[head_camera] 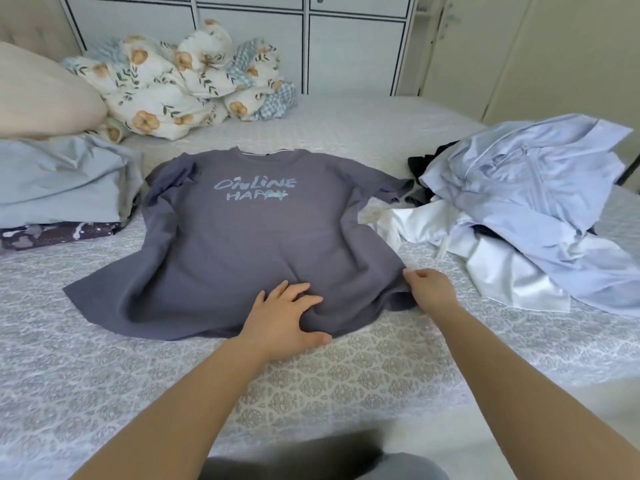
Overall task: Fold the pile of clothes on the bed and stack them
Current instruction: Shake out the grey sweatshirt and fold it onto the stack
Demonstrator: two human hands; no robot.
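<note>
A grey-purple T-shirt (249, 237) with pale blue lettering lies spread face up on the bed, collar away from me. My left hand (285, 315) rests flat on its lower hem with fingers spread. My right hand (431, 289) pinches the hem's right corner. At the right lies a loose pile of clothes (526, 209), pale blue and white with some black. At the left sits a stack of folded clothes (59, 188), pale blue over a dark patterned piece.
The bed (346, 368) has a grey patterned cover. A floral duvet (180, 84) is bunched at the back left beside a beige pillow (38, 95). White cabinets (346, 43) stand behind the bed. My grey-clad knee (311, 462) shows at the bottom edge.
</note>
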